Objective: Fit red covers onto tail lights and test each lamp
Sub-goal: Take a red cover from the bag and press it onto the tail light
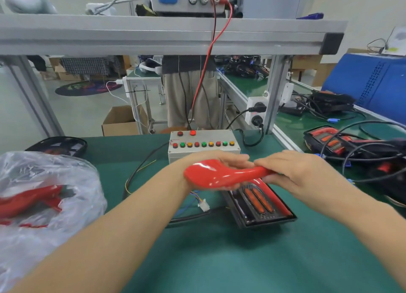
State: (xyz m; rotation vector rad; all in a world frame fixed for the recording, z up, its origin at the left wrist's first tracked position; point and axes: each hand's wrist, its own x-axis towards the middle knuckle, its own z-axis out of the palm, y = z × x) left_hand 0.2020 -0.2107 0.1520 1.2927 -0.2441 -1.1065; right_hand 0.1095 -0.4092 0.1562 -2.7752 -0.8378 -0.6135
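Both my hands hold a glossy red cover (217, 175) just above the green mat. My left hand (219, 160) grips its wide left end, fingers curled over the top edge. My right hand (294, 171) grips the narrow right end. Directly below lies a black tail light base (259, 207) with two orange lenses, partly hidden by the cover. Its white connector (203, 205) lies loose on the mat to the left. Behind my hands stands a grey test box (203, 143) with rows of red, green and yellow buttons; one red lamp on it glows.
A clear plastic bag (44, 196) with more red covers lies at the left. Another black tail light (59, 145) lies behind it. Finished tail lights and tangled cables (356, 147) fill the right side. An aluminium frame (153, 36) crosses overhead. A person stands beyond the bench.
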